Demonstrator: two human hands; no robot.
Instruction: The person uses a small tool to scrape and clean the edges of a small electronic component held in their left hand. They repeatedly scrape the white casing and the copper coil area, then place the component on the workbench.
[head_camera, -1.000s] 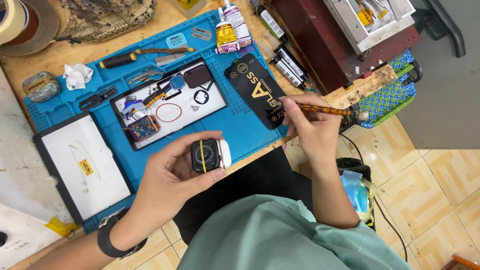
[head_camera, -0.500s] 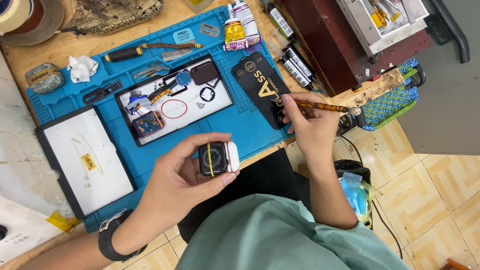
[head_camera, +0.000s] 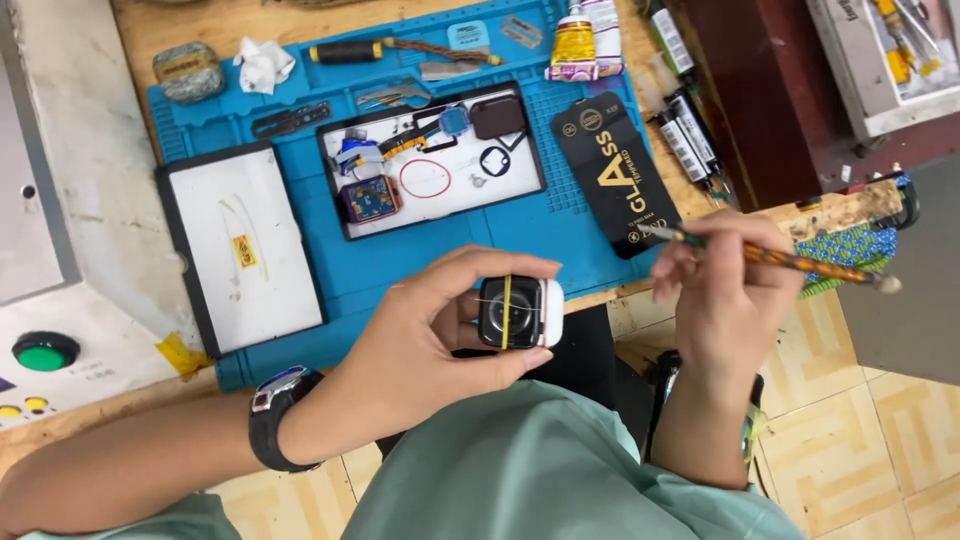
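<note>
My left hand is closed around a small smartwatch body, thumb under it and fingers curled over the top, so the dark screen faces up at me and I can turn it freely. One thin yellow band runs across the glass, which I judge is there to press the screen down. The watch sits above my lap, just off the near edge of the table, in front of the blue work mat.

My right hand is pinched shut on a slim brush-like tool, held like a pen, its tip pointing left toward the watch but well short of it.

Beyond my left hand lie two white trays on the mat: a bare one to the far left with a small yellow sticker, and a parts tray straight ahead, keeping loose pieces together. In it I count one red ring, one small black frame and one watch module. Just beyond my right hand lies one black screen-protector packet. Farther off stand two glue tubes, one screwdriver and one crumpled tissue.
</note>
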